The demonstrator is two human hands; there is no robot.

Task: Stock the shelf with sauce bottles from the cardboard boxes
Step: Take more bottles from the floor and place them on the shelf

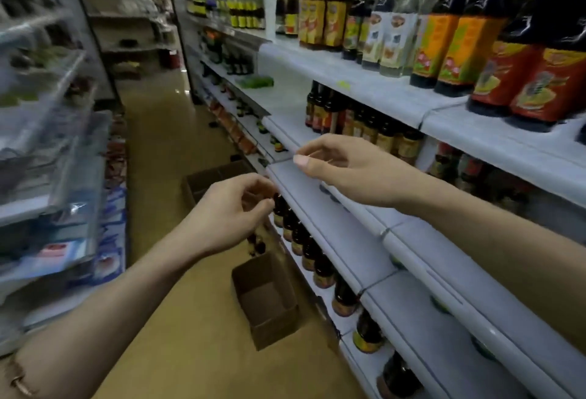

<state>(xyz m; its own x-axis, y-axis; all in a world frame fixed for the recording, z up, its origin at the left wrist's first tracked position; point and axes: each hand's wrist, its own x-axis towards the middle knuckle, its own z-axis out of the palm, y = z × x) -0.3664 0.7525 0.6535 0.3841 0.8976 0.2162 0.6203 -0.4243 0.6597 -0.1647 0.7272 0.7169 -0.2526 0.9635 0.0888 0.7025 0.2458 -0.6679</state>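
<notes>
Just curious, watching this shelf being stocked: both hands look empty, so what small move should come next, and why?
Probably lower the left hand toward the far cardboard box on the floor. Both it and the right hand hold nothing, and the near cardboard box looks empty; whether the far one holds bottles I cannot tell.

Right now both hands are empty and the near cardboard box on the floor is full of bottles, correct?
Not quite. The head view shows the near cardboard box empty inside. The rest holds: left hand and right hand hold nothing.
</notes>
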